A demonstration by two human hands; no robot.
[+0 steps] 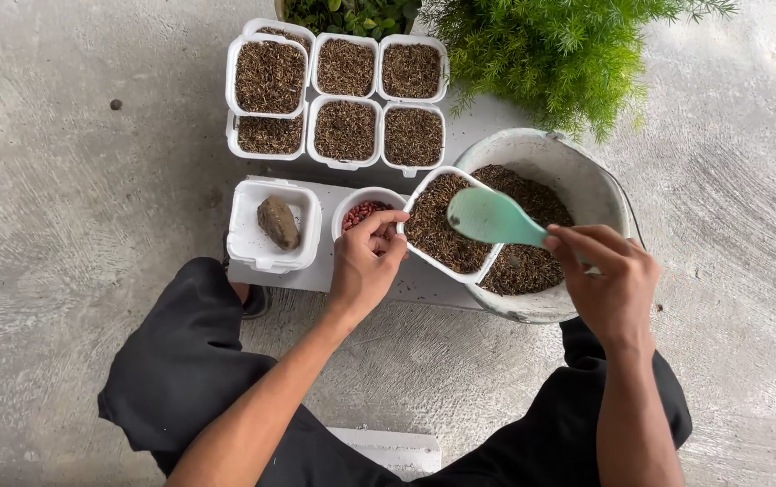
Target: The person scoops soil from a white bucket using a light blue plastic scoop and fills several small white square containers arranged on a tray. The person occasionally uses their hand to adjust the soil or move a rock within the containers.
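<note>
- The step in hand looks like filling: the left hand (365,266) holds a white square tub (449,225) tilted over the rim of a large white bucket (577,176), its fingers (386,221) clamped on the tub's near corner.
- The right hand (612,284) has its fingers (577,239) closed around the handle of a pale green scoop (489,216), whose bowl hangs just above the tub.
- The tub is already close to full of a dark, fibrous planting mix; the bucket beneath it holds more of the same, well below its rim.
- By my judgement the next move calls for a steady tilt of the scoop, kept over the tub so that any spill drops back into the bucket.
- Six filled tubs (343,99) stand in two rows on the concrete floor (63,225) beyond, touching one another, each level with the same mix; the left two appear to sit stacked on others.
- Nearer, on a flat white board, one square tub (253,239) holds a single brown, stone-like lump (278,223).
- Just beside it, a small round bowl (356,203) holds reddish beans or seeds, partly hidden by the left hand.
- Feathery green plants (559,54) crowd the far edge.
</note>
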